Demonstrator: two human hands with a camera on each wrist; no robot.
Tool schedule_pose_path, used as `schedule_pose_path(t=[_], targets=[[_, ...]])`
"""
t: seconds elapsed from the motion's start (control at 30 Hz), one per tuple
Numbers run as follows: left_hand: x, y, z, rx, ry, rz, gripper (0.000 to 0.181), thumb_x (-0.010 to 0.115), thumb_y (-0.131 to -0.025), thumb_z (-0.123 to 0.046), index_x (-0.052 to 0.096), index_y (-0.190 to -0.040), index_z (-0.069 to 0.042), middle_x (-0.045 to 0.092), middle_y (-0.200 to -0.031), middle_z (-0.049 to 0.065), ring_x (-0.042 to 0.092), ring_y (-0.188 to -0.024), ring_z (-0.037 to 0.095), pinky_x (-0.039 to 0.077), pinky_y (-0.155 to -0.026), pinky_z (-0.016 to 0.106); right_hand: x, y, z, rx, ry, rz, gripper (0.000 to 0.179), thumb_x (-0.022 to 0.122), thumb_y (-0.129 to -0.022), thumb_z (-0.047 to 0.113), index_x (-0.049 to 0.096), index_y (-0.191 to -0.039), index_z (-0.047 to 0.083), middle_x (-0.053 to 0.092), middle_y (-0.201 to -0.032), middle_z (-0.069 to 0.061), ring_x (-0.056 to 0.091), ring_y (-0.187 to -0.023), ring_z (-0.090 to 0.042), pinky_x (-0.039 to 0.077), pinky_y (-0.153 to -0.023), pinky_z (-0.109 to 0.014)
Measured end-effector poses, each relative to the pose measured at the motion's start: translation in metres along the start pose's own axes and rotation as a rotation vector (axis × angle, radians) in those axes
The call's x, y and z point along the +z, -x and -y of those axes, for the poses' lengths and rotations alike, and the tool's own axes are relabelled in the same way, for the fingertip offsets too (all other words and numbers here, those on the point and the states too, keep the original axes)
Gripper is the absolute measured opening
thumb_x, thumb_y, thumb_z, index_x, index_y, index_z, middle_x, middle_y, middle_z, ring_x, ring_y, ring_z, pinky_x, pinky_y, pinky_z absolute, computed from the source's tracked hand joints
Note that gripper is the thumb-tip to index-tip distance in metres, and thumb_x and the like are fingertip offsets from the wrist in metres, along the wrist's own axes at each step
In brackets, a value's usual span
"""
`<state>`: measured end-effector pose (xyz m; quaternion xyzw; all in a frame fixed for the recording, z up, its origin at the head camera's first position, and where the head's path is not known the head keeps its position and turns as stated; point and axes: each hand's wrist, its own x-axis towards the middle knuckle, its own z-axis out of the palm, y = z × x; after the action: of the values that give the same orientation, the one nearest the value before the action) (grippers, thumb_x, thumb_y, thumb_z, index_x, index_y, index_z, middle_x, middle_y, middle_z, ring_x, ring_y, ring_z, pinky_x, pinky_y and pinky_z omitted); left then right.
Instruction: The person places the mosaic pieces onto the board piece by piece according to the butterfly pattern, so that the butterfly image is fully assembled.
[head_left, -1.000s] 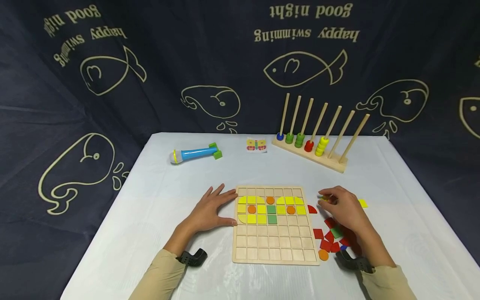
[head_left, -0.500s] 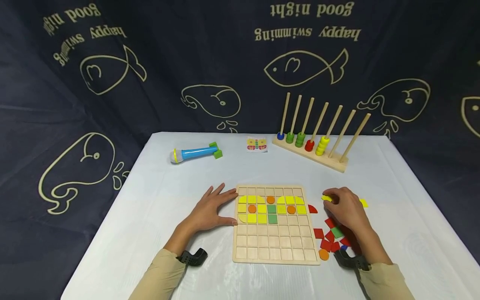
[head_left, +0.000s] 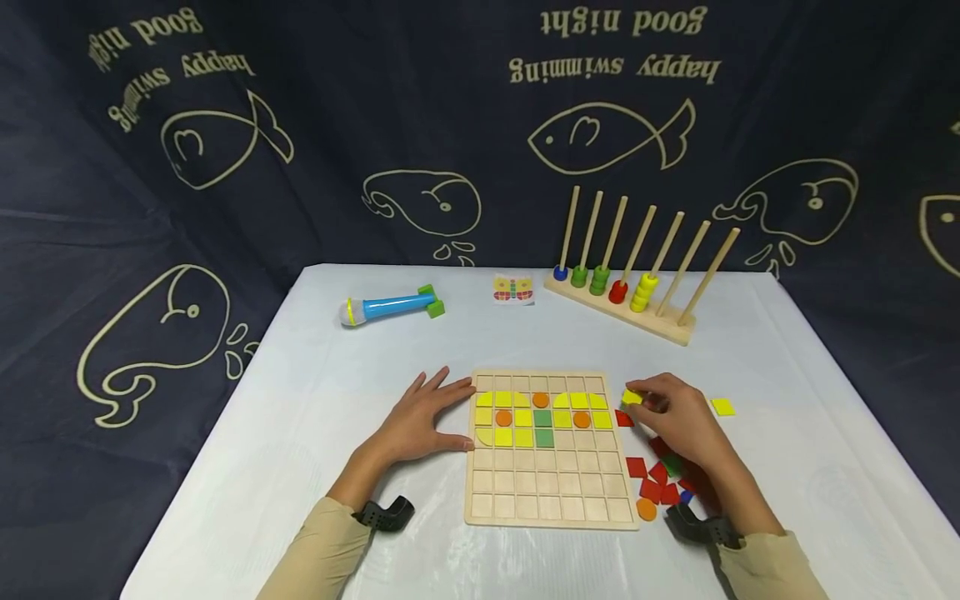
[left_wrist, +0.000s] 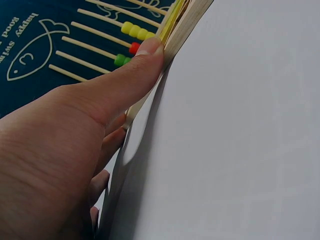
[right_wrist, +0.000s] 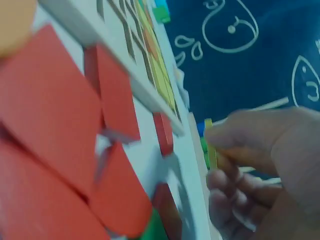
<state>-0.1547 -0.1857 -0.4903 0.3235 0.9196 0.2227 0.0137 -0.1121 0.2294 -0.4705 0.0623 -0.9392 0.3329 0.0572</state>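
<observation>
The wooden grid board lies flat, with yellow, orange and green tiles set in its upper rows. My left hand rests spread along its left edge; the thumb presses against the wooden rim in the left wrist view. Just off the board's upper right corner, my right hand pinches a small yellow tile between thumb and fingers. The right wrist view shows that yellow tile edge-on. A red tile lies below it beside the board.
Loose red tiles, an orange disc and a partly hidden green tile lie right of the board. Another yellow tile sits farther right. Behind stand a peg rack, a butterfly picture card and a toy microphone.
My right hand has brought the yellow tile leftward, closer to the board, uncovering the yellow tile at far right. The left hand stays in place.
</observation>
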Motion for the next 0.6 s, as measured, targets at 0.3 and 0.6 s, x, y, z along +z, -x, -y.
schedule_pose_path(t=[0.3, 0.6], targets=[[0.000, 0.000, 0.000, 0.009, -0.001, -0.002, 0.089, 0.068, -0.072, -0.071, 0.047, -0.144, -0.024, 0.038, -0.150, -0.010, 0.017, -0.144, 0.027, 0.007, -0.115, 0.049, 0.017, 0.009, 0.032, -0.226, -0.126, 0.141, 0.030, 0.075, -0.083, 0.011, 0.071, -0.114, 0.012, 0.060, -0.103, 0.004, 0.053, -0.077, -0.013, 0.048, -0.063, -0.024], [-0.001, 0.000, -0.002, 0.008, -0.001, 0.001, 0.088, 0.070, -0.072, -0.067, 0.046, -0.144, -0.023, 0.038, -0.150, -0.008, 0.017, -0.144, 0.027, 0.006, -0.116, 0.049, 0.034, 0.011, 0.055, -0.318, -0.098, 0.239, 0.028, 0.077, -0.081, 0.014, 0.073, -0.109, 0.015, 0.059, -0.101, 0.007, 0.053, -0.081, -0.013, 0.047, -0.069, -0.025]])
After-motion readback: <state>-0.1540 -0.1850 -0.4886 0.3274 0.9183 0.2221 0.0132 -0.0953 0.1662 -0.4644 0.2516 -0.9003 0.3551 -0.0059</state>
